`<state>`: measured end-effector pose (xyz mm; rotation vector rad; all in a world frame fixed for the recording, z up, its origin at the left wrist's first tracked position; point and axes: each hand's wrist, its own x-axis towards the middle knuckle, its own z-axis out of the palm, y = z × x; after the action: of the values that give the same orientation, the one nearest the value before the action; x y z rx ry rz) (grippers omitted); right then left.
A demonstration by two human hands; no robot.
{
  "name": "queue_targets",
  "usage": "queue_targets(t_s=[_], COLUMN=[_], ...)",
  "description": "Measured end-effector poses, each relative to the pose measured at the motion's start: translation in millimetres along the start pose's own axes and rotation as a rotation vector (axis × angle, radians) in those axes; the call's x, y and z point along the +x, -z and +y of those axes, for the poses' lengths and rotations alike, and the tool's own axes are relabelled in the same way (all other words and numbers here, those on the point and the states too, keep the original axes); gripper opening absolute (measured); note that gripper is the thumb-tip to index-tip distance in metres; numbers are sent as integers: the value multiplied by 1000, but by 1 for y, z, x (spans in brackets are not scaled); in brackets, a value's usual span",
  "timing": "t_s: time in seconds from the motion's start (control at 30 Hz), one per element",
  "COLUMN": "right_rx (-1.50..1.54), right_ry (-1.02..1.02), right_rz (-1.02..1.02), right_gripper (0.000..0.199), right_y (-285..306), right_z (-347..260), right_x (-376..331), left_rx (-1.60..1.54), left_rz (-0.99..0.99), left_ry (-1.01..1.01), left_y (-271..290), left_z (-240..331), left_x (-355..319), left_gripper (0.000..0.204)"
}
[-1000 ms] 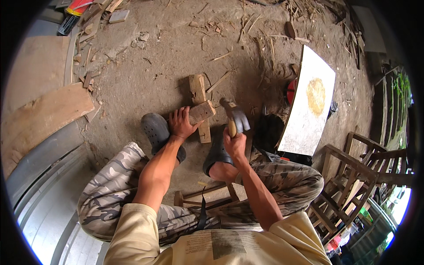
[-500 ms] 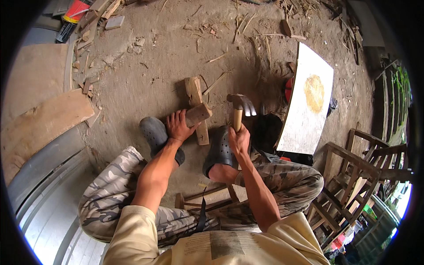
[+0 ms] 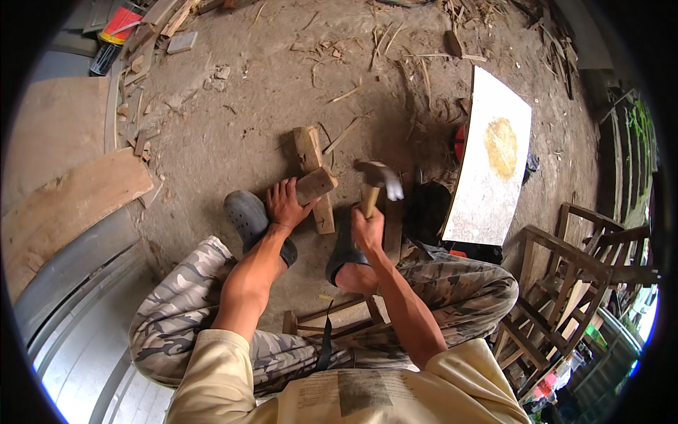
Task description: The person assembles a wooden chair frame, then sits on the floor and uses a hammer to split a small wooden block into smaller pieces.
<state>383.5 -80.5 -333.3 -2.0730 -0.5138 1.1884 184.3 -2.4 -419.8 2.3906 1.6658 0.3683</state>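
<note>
My left hand [image 3: 285, 203] is closed around the near end of a short wood block [image 3: 316, 185]. That block lies across a longer piece of wood [image 3: 309, 150] on the dirt floor. In my right hand [image 3: 368, 228] is a claw hammer [image 3: 379, 176], gripped by its pale wooden handle. The hammer's head is raised just right of the block and apart from it. My dark clogs [image 3: 247, 215] are on either side of the wood, the right one partly hidden by my right hand.
A white board with a brown stain [image 3: 487, 198] stands to the right, over something dark and red. Wooden chair frames [image 3: 565, 261] are at far right. Wood planks [image 3: 78, 194] and a grey bench-like surface [image 3: 92, 311] are on the left. Sticks and scraps litter the dirt floor [image 3: 261, 92].
My right hand and the hammer have moved a little left and down, toward the block. My left hand and the wood pieces have stayed nearly in place.
</note>
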Motion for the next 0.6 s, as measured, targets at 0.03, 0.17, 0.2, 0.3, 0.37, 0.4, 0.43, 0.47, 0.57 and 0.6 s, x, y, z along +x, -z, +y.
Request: queue_targets(t_s=[0.03, 0.17, 0.2, 0.3, 0.37, 0.4, 0.43, 0.47, 0.57, 0.6], right_rx=[-13, -33, -54, 135, 167, 186, 93, 43, 3, 32], right_ry=[-86, -124, -76, -219, -289, -334, -332, -258, -201, -198], right_rz=[-51, -6, -6, -78, -112, -124, -131, -150, -130, -144], right_gripper=[23, 24, 24, 18, 17, 17, 17, 17, 20, 20], right_y=[0, 9, 12, -10, 0, 9, 21, 32, 73, 85], right_z=[1, -25, -28, -6, -19, -22, -33, -32, -54, -66], right_x=[3, 12, 9, -2, 13, 14, 10, 13, -8, -18], left_rx=[-3, -1, 15, 15, 13, 12, 16, 19, -52, -140], left_rz=[-7, 0, -12, -37, -29, -33, -23, -14, -195, -328], left_ry=[-2, 6, 3, 7, 8, 10, 10, 10, -5, 33], left_y=[1, 1, -2, -1, 0, -1, 0, 1, 17, 23], left_z=[1, -1, -4, -3, -1, 1, 0, -1, -3, -6], left_x=[-1, -3, -8, 1, 0, -5, -3, 0, 5, 12], left_gripper=[88, 90, 91, 93, 95, 96, 97, 98, 103, 104])
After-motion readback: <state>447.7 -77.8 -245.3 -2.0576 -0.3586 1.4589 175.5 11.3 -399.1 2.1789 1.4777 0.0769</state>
